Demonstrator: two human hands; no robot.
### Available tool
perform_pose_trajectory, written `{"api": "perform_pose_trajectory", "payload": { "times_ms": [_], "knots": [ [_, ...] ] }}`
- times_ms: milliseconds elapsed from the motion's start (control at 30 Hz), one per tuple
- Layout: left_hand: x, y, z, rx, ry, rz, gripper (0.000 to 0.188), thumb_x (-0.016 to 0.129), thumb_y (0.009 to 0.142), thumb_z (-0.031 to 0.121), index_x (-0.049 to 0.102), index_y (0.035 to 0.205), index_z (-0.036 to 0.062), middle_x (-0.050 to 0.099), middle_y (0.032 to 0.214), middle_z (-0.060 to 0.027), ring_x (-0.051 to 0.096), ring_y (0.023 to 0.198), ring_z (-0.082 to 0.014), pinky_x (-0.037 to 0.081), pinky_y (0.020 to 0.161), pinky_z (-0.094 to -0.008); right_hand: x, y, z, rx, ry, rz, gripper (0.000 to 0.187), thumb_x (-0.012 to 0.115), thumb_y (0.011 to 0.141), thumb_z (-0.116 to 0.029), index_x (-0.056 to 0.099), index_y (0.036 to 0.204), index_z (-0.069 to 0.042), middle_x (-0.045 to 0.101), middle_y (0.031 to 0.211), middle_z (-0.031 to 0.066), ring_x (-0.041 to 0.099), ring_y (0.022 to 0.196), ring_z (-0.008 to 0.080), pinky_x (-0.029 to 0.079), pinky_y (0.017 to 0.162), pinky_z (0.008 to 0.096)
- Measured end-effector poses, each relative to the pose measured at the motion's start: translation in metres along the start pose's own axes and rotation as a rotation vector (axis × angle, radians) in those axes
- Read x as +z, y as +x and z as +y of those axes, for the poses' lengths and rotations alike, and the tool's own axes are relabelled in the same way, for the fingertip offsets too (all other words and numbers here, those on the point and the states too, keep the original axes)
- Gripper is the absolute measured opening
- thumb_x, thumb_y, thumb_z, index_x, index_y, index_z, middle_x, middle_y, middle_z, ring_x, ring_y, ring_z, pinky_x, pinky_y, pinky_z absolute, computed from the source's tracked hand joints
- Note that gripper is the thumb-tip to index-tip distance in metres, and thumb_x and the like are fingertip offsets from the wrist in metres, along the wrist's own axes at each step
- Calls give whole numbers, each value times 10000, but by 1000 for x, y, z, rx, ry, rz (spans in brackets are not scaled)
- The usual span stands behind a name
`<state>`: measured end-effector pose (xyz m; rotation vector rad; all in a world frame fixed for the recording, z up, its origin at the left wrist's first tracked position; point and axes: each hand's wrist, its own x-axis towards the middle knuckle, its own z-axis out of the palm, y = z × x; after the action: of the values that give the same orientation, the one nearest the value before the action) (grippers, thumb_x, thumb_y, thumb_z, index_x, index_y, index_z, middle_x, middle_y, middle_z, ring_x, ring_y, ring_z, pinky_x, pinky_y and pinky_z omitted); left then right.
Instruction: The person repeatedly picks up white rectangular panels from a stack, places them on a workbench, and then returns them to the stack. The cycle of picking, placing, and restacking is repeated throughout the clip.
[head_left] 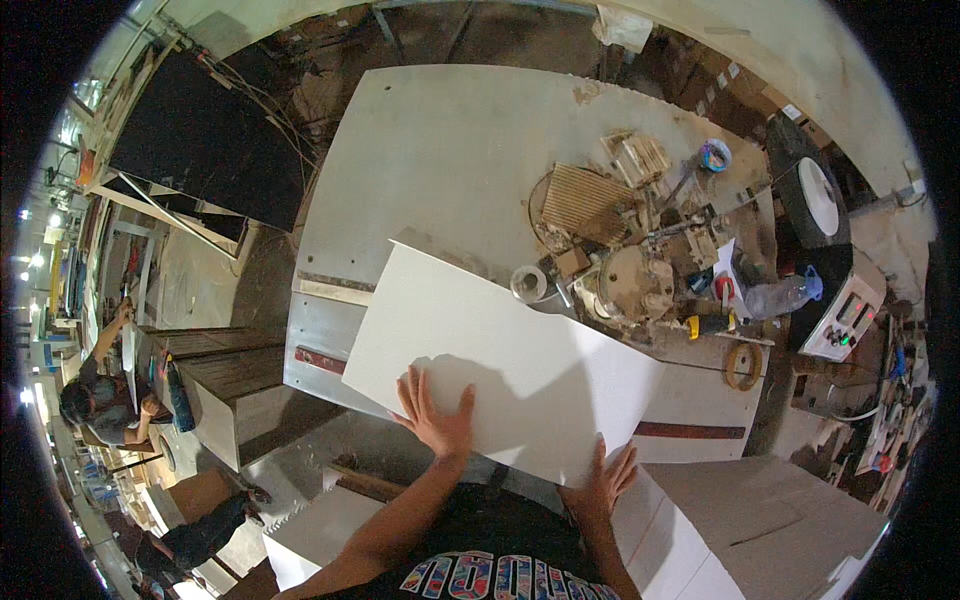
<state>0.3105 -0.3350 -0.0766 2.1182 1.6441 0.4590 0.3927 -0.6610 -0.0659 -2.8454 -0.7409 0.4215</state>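
A white rectangular panel (500, 360) lies tilted across a pale machine table, its far edge close by the edge-working parts of the machine (630, 285). My left hand (438, 415) rests flat on the panel's near left part, fingers stretched and thumb apart. At the near right corner my right hand (598, 485) lies with its fingers extended along the panel's edge, thumb pointing up. Neither hand is wrapped round anything. Shadows of my arms and upper body fall over the panel. A roll of white strip (528, 284) sits just beyond the panel's far edge.
Around the machine on the table (430, 150) are a yellow-and-black tool (708, 325), a plastic bottle (780, 298) and a tape roll (743, 366). A control box (845, 310) stands right. Stacked panels (760, 510) are near right. Another person (100, 400) works far left.
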Motion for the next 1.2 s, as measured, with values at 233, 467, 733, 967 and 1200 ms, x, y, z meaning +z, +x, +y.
{"api": "perform_pose_trajectory", "payload": {
  "times_ms": [233, 467, 733, 967, 1200],
  "knots": [
    [-13, 45, -10, -26, 58, -17, 924, 947, 883, 582, 612, 1658, 205, 447, 1853, -52, 249, 1772, -382, 11, 1345, -842, 0, 21, -35, 39, -18, -174, 1514, 1056, 629, -631, 230, 1836, -241, -8, 1860, 413, 10, 1735, 627, 41, 1309, 875],
    [-25, 80, -48, 4, 14, 4, 936, 949, 881, 594, 612, 1663, 206, 448, 1853, -47, 246, 1772, -382, 36, 1340, -851, 19, 22, -66, -44, 3, -144, 1572, 1091, 520, -606, 283, 1822, -261, 1, 1858, 411, 26, 1732, 634, 58, 1314, 879],
    [-41, 130, -81, 30, 43, 41, 1071, 978, 858, 566, 502, 1736, 179, 427, 1860, -74, 255, 1769, -386, 73, 1323, -869, 27, 37, -107, -116, 85, -74, 1579, 1079, 501, -638, 305, 1825, -261, 51, 1843, 428, 99, 1714, 660, 115, 1298, 893],
    [-67, 240, -170, 57, 124, 181, 1151, 959, 849, 660, 479, 1743, 115, 441, 1846, -101, 293, 1753, -390, 132, 1366, -788, 30, 52, -139, -169, 131, -133, 1473, 986, 632, -785, 333, 1826, -219, 44, 1834, 462, 69, 1713, 676, 114, 1287, 904],
    [-127, 328, -215, -164, 100, -136, 994, 938, 855, 682, 669, 1571, 47, 749, 1517, -170, 672, 1431, -422, 220, 1350, -702, 36, 66, -170, -241, 170, -90, 1522, 1021, 597, -782, 314, 1826, -229, -27, 1842, 453, 9, 1716, 672, 68, 1300, 888]
  ]
}}
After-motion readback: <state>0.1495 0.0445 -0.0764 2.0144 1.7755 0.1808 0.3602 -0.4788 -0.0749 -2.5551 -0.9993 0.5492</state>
